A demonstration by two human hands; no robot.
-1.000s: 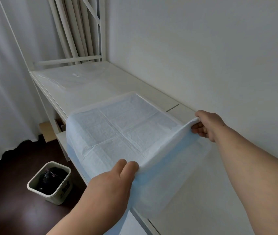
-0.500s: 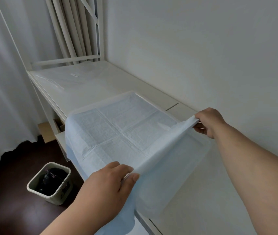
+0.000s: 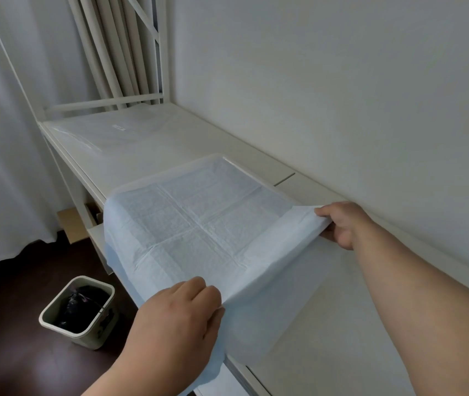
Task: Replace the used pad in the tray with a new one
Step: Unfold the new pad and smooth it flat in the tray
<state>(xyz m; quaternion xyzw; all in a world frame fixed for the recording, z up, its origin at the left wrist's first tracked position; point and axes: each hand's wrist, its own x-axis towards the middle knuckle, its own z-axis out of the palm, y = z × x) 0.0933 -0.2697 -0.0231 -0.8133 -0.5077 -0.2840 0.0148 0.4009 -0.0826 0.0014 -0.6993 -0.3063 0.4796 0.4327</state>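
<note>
Head view | white shelf (image 3: pixel 170 144) – wall-side | left hand (image 3: pixel 182 318), right hand (image 3: pixel 342 224) pinch pad (image 3: pixel 199 218)

Pale blue quilted pad (image 3: pixel 199 221), creased, spread flat, near edge lifted, left side overhanging.

My two forearms come into view bare, no sleeve or cuff on either as far as the frame reaches. My left grip (image 3: pixel 180 315) and my right grip (image 3: pixel 342 224) carry no glove, ring or watch that I can see, though the wrists are partly turned away.
</note>
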